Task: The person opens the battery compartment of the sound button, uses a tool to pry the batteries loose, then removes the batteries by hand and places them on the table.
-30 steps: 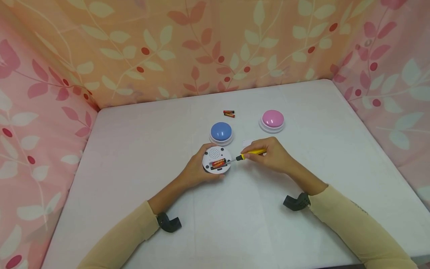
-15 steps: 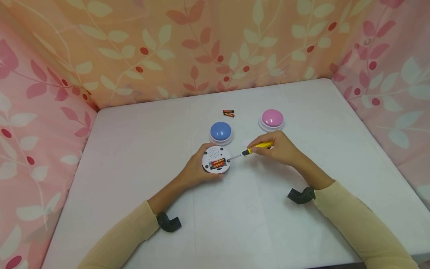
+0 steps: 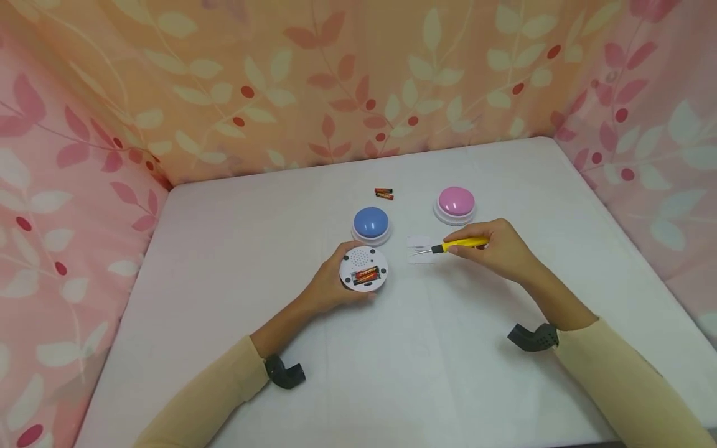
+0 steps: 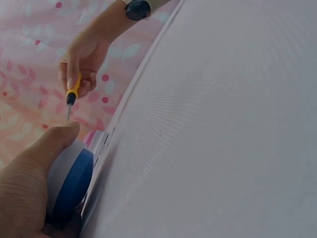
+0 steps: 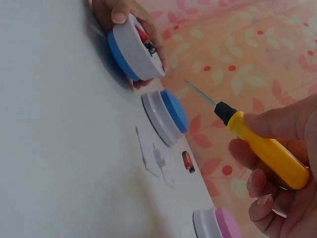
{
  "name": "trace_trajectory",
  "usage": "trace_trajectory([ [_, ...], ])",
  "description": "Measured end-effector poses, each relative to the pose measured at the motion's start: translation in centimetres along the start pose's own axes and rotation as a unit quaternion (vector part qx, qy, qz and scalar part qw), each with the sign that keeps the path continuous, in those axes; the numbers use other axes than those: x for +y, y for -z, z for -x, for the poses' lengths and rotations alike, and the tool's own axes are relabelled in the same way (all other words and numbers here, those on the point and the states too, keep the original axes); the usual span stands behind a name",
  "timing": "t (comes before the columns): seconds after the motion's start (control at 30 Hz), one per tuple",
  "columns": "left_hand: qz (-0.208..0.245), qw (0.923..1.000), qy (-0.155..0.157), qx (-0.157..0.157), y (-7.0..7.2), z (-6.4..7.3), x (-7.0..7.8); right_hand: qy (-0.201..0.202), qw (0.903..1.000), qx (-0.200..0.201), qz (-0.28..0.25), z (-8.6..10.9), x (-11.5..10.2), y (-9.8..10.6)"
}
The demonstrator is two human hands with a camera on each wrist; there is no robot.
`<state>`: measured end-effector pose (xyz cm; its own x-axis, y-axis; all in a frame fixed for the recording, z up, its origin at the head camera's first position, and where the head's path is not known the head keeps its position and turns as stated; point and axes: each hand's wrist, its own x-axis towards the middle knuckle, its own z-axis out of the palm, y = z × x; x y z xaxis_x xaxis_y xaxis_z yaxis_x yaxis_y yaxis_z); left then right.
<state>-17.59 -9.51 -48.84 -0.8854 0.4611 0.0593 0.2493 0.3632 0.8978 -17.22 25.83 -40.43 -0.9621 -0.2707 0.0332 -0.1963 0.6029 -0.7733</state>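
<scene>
My left hand (image 3: 325,283) grips an upturned round push-button buzzer (image 3: 358,256) by its rim; its blue dome shows below in the left wrist view. Two red-and-black batteries (image 3: 366,275) lie in the uncovered compartment of its white, perforated base. To the right, my right hand (image 3: 506,252) holds a screwdriver (image 3: 466,243) by its yellow handle, thumb along it in the right wrist view. The screwdriver's thin metal tip points left, apart from the buzzer, and in the head view it overlaps small white plastic pieces (image 3: 419,241) on the table.
A blue-domed buzzer (image 3: 371,223) stands upright just behind the held one. Farther right is a pink-domed buzzer (image 3: 456,202). Two loose batteries (image 3: 384,193) lie at the back of the white-covered table (image 3: 252,224). Patterned curtains (image 3: 358,81) enclose its back and sides.
My right hand has drawn the screwdriver rightward, taking its tip from the battery compartment to well clear of the buzzer. My left hand keeps the buzzer in nearly the same place.
</scene>
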Motion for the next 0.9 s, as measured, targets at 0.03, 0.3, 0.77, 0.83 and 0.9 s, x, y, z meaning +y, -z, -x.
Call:
trace_trajectory([
  [0.03,0.001,1.0000,-0.001,0.000,0.0,0.0,0.0,-0.017,0.9998,0.006,0.008,0.4,0.4,0.2],
  [0.3,-0.001,1.0000,0.001,-0.002,-0.1,0.1,0.0,-0.097,0.9916,0.076,0.039,3.2,4.1,1.5],
  [0.77,-0.003,1.0000,0.004,0.005,0.0,0.2,-0.1,-0.033,0.9834,0.085,0.157,3.5,5.5,0.3],
  [0.83,-0.002,1.0000,0.001,0.004,0.0,0.2,-0.1,-0.031,0.9812,0.082,0.172,3.5,5.3,0.2],
  [0.9,-0.003,1.0000,-0.001,0.001,-0.1,0.2,0.0,-0.031,0.9797,0.077,0.182,3.5,5.2,0.1],
])
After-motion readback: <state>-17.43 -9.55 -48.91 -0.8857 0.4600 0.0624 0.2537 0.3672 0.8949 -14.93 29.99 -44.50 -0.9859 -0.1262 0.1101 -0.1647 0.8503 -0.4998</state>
